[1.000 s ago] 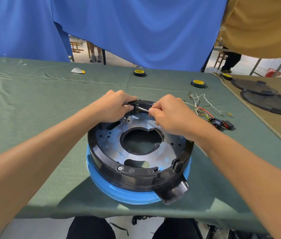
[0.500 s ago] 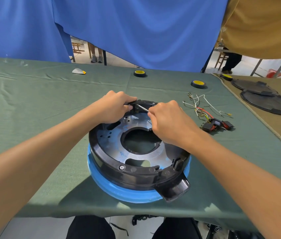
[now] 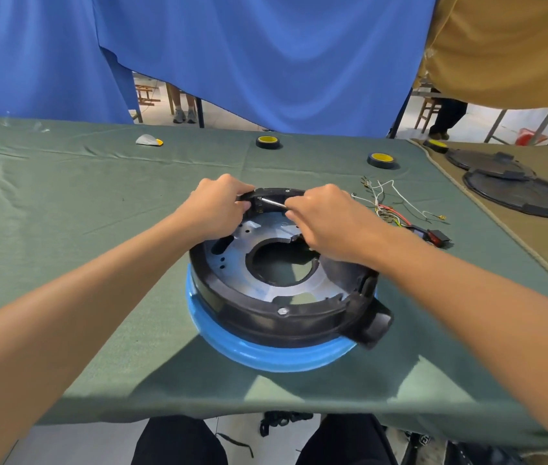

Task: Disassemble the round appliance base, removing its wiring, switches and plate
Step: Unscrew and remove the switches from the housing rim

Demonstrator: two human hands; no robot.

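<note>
The round appliance base (image 3: 232, 297) sits on the green cloth table (image 3: 64, 213) just in front of the person, near the table's front edge. It is a black plastic ring standing on a blue lower rim (image 3: 266, 357), with a black lug (image 3: 375, 325) jutting out at about 4 o'clock. A single screw head (image 3: 282, 310) shows on the ring at 6 o'clock. Inside the black shell lies a silvery metal plate (image 3: 303, 290) with a large round hole in its middle and small holes toward 9 o'clock.

At 12 o'clock the left hand (image 3: 219, 209) grips the far rim, fingers curled over it. The right hand (image 3: 326, 219), at about 1 o'clock, is closed round a thin metal tool (image 3: 272, 203) whose shaft points toward the left hand; its handle is hidden in the fist.

Off the base at 2 o'clock, a loose wiring bundle (image 3: 390, 209) and dark switches (image 3: 433, 236) lie on the cloth. Two yellow-cored tape rolls (image 3: 267, 141) rest farther away, toward 12 and 1 o'clock
</note>
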